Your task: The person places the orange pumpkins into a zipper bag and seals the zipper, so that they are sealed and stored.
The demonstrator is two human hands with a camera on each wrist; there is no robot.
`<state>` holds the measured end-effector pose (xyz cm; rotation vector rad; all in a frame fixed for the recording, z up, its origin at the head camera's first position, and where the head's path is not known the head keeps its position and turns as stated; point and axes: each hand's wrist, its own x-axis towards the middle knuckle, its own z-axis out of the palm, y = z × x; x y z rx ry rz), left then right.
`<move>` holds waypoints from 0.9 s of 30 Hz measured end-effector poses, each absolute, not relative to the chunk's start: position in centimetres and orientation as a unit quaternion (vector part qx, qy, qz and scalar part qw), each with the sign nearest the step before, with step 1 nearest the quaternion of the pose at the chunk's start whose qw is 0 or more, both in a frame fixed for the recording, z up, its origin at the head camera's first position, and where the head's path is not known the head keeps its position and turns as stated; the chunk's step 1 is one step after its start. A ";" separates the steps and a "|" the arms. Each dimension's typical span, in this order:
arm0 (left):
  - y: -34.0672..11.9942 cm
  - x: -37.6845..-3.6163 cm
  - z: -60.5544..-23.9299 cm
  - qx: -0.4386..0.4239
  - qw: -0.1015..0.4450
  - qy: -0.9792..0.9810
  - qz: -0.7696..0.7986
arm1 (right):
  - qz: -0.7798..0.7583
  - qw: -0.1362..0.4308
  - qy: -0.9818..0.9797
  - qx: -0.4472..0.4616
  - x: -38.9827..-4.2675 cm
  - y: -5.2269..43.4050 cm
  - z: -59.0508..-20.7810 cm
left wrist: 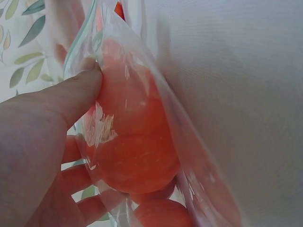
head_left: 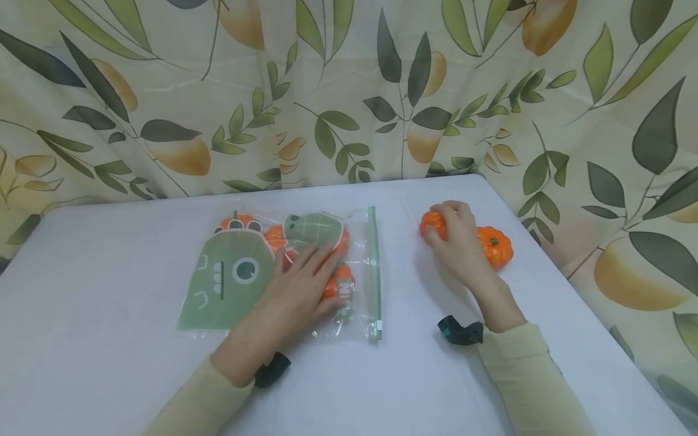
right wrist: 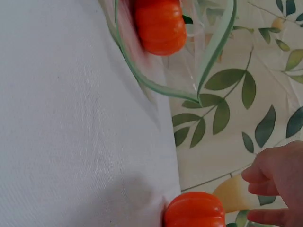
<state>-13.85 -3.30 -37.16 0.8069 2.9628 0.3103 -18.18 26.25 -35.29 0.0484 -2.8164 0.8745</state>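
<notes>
The two hands are well apart. The left hand (head_left: 297, 284) lies on top of a see-through bag (head_left: 218, 309), with its fingers spread out over the plastic. Inside the bag, under and around that hand, are orange pumpkins (head_left: 329, 289). The bag has a green face (head_left: 245, 270) printed on it, with one big eye, mostly to the left of the left hand. A green zip strip (head_left: 374, 272) runs down the side of the bag, between the two hands. In the right wrist view, the mouth of the bag gapes, and one pumpkin with a green stem sits inside it.

The right hand (head_left: 458, 245) is over a small pumpkin (head_left: 433, 224). Its fingers are loosely bent, and the right wrist view shows a little gap between them and the pumpkin just below. Another pumpkin (head_left: 495, 247) sits just to the right of the right hand.

Everything lies on a white tabletop (head_left: 109, 272) under the hands. Both arms have pale sleeves (head_left: 534, 378), and a black gadget (head_left: 460, 331) sits by each wrist. Past the hands hangs a curtain (head_left: 327, 79) with leaves and yellow fruit on it.
</notes>
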 end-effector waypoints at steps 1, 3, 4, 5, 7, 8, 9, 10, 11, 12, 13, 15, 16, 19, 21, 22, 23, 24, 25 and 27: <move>-3.3 -13.8 -37.2 0.261 0.028 0.960 0.101 | 0.289 0.100 -0.952 0.010 -18.2 26.4 -35.4; -3.3 -13.8 -37.2 0.261 0.031 0.960 0.102 | 0.276 0.105 -0.955 -0.001 -18.4 26.7 -35.6; -3.3 -13.9 -37.2 0.261 0.032 0.959 0.102 | 0.271 0.104 -0.957 -0.008 -18.5 26.9 -35.6; -3.3 -13.9 -37.3 0.261 0.033 0.959 0.102 | 0.266 0.103 -0.958 -0.013 -18.5 27.0 -35.7; -3.2 -13.9 -37.3 0.263 0.038 0.958 0.105 | 0.253 0.091 -0.963 -0.027 -18.7 27.3 -35.9; -3.2 -13.9 -37.3 0.263 0.038 0.958 0.105 | 0.245 0.083 -0.966 -0.032 -18.8 27.3 -36.0; -3.2 -13.9 -37.3 0.263 0.039 0.958 0.105 | 0.235 0.073 -0.969 -0.035 -18.8 27.4 -36.2; -3.2 -13.8 -37.3 0.262 0.040 0.958 0.106 | 0.228 0.063 -0.971 -0.036 -18.9 27.4 -36.4; -3.2 -13.8 -37.3 0.261 0.041 0.959 0.107 | 0.220 0.053 -0.974 -0.036 -18.9 27.5 -36.5; -3.2 -13.8 -37.3 0.259 0.041 0.959 0.106 | 0.213 0.042 -0.976 -0.034 -19.0 27.4 -36.7; -3.2 -13.8 -37.3 0.258 0.040 0.959 0.106 | 0.207 0.035 -0.977 -0.031 -19.1 27.4 -36.9; -3.2 -13.8 -37.3 0.256 0.040 0.960 0.106 | 0.202 0.029 -0.979 -0.023 -19.2 27.3 -37.2; -3.2 -13.8 -37.3 0.255 0.040 0.960 0.107 | 0.201 0.029 -0.979 -0.021 -19.2 27.3 -37.2; -3.2 -13.9 -37.2 0.254 0.041 0.960 0.109 | 0.195 0.030 -0.980 -0.015 -19.2 27.0 -37.3; -3.2 -13.8 -37.2 0.252 0.043 0.961 0.107 | 0.193 0.028 -0.981 -0.016 -19.1 26.8 -37.2; -3.2 -13.8 -37.2 0.252 0.044 0.961 0.106 | 0.192 0.027 -0.981 -0.016 -19.0 26.6 -37.2; -3.2 -13.8 -37.2 0.252 0.043 0.961 0.105 | 0.190 0.027 -0.981 -0.017 -18.9 26.6 -37.1; -3.2 -13.8 -37.2 0.253 0.043 0.961 0.104 | 0.188 0.027 -0.982 -0.017 -18.9 26.5 -37.1; -3.3 -13.7 -37.1 0.255 0.042 0.960 0.103 | 0.186 0.028 -0.982 -0.017 -18.8 26.5 -37.0; -3.3 -13.7 -37.1 0.258 0.039 0.960 0.103 | 0.185 0.028 -0.982 -0.012 -18.6 26.4 -36.9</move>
